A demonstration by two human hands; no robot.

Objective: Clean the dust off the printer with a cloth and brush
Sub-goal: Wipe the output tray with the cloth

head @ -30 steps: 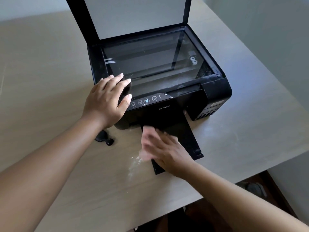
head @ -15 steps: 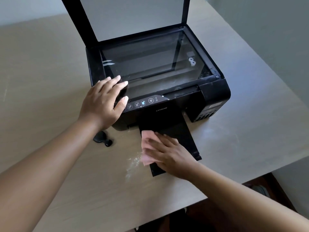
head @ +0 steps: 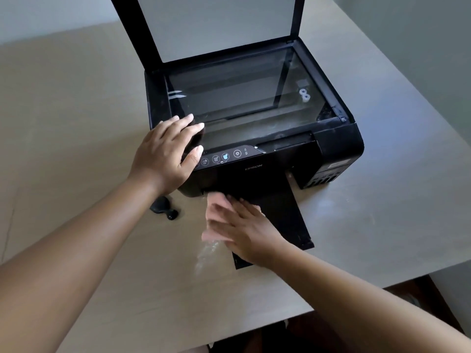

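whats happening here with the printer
A person is dusting a printer on a table. Their right hand presses a pink cloth on the pulled-out output tray, while the left hand rests on the printer's front left corner. The scanner lid is up, and white dust lies on the table beside the tray.

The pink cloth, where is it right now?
In the head view, low and centre: the pink cloth lies under the right hand, on the left edge of the printer's output tray.

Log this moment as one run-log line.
left hand: flat on black plastic printer | right hand: presses pink cloth on black output tray | small black brush: lying on beige table
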